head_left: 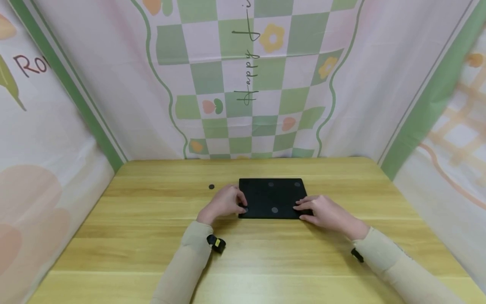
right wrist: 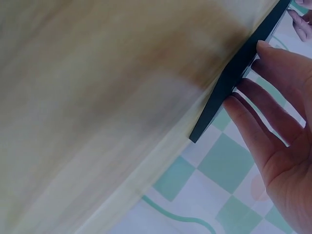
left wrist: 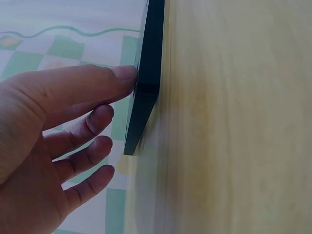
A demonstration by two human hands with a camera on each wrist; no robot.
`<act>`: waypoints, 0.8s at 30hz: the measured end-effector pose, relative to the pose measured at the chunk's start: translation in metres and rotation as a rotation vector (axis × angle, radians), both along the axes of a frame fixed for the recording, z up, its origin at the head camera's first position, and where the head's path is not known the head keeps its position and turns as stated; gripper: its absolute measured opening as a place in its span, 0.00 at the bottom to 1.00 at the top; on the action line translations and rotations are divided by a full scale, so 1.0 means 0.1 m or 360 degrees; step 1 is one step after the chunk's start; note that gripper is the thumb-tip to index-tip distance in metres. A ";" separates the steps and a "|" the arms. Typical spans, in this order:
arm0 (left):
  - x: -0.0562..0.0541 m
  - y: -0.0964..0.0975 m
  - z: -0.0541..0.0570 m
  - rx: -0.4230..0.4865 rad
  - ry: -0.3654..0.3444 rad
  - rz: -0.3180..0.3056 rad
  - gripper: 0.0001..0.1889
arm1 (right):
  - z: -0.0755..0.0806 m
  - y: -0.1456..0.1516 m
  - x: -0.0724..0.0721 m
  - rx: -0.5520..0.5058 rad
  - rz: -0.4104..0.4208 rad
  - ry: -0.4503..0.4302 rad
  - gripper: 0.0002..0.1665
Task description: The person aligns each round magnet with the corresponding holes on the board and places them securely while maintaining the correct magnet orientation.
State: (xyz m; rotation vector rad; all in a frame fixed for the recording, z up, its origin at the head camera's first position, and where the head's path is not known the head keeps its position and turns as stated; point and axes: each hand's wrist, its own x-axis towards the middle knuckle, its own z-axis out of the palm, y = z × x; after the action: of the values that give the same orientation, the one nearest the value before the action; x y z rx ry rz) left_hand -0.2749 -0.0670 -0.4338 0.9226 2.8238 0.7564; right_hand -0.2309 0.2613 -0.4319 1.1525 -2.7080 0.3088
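A thin black rectangular board (head_left: 262, 196) lies flat on the wooden table, with several small round grey discs (head_left: 275, 210) on its upper face. At its front left corner, the thumb and index finger of my left hand (head_left: 227, 200) pinch at a small disc (head_left: 246, 209); the fingers partly cover it. In the left wrist view the other fingers of that hand hang loosely curved beside the board. My right hand (head_left: 322, 211) rests on the board's right end, fingertips on the upper face and thumb at the front edge. Whatever lies beneath the right fingers is hidden.
A loose dark disc (head_left: 211, 186) lies on the table (head_left: 159, 236), left of the board and beyond the left hand. A checkered curtain (head_left: 247, 76) hangs behind the table's far edge, and more printed curtains (head_left: 60, 139) stand at both sides.
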 end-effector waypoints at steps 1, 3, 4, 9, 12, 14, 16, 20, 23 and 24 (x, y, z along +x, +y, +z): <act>0.00 -0.01 0.00 0.0007 0.0002 -0.0006 0.05 | 0.00 0.00 0.00 -0.0002 0.0005 0.0005 0.16; -0.01 -0.02 -0.01 0.0022 0.0003 -0.0006 0.05 | 0.01 0.00 0.01 -0.0003 0.0010 0.0014 0.16; -0.01 -0.03 -0.01 0.0038 -0.0003 -0.0004 0.05 | 0.01 0.00 0.01 -0.0004 0.0011 0.0016 0.16; -0.03 -0.08 -0.01 0.0124 -0.0001 0.0033 0.05 | 0.00 0.01 0.01 -0.0009 0.0017 0.0025 0.16; -0.04 -0.10 0.00 0.0167 -0.0017 0.0063 0.06 | 0.00 0.02 0.01 -0.0009 0.0028 0.0048 0.16; -0.05 -0.12 0.00 0.0185 -0.0029 0.0081 0.07 | -0.01 0.02 0.01 -0.0006 0.0037 0.0077 0.16; -0.06 -0.14 0.00 0.0204 -0.0033 0.0086 0.07 | -0.02 0.03 0.01 -0.0004 0.0047 0.0101 0.16; -0.07 -0.18 -0.01 0.0230 -0.0018 0.0074 0.08 | -0.04 0.03 0.02 -0.0002 0.0060 0.0138 0.16; -0.09 -0.20 -0.01 0.0258 -0.0016 0.0068 0.09 | -0.04 0.03 0.03 -0.0003 0.0059 0.0143 0.16; -0.09 -0.21 -0.01 0.0265 -0.0018 0.0073 0.09 | -0.04 0.03 0.03 -0.0001 0.0057 0.0144 0.16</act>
State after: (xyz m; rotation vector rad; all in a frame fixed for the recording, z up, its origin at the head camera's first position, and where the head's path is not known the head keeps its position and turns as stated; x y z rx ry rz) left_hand -0.2843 -0.0877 -0.4350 0.8740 2.8154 1.0121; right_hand -0.2280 0.2644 -0.4361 1.1864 -2.6117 0.2557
